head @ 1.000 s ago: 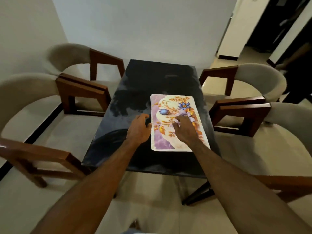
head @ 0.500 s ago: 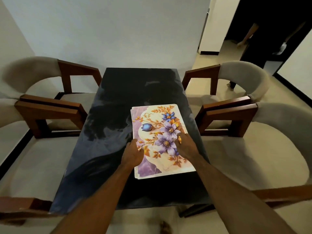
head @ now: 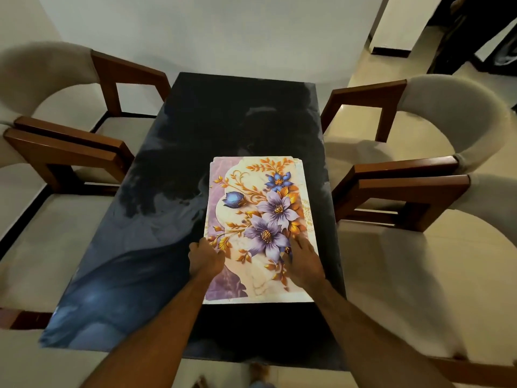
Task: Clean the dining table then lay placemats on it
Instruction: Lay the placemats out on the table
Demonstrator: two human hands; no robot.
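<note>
Floral placemats [head: 260,219] are lying stacked on the dark table [head: 167,219], centre-right of frame. Left hand [head: 205,260] is gripping the stack's left edge, fingers curled. Right hand [head: 303,261] is pressing flat on top, fingers straight. Chairs [head: 419,191] are flanking both sides.

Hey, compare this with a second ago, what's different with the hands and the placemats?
The left hand has come off the dark table beside the stack and now curls over the left edge of the placemats. The right hand still lies flat on the floral print, nearer the stack's right edge. The stack stays on the right half of the table, chairs unmoved.
</note>
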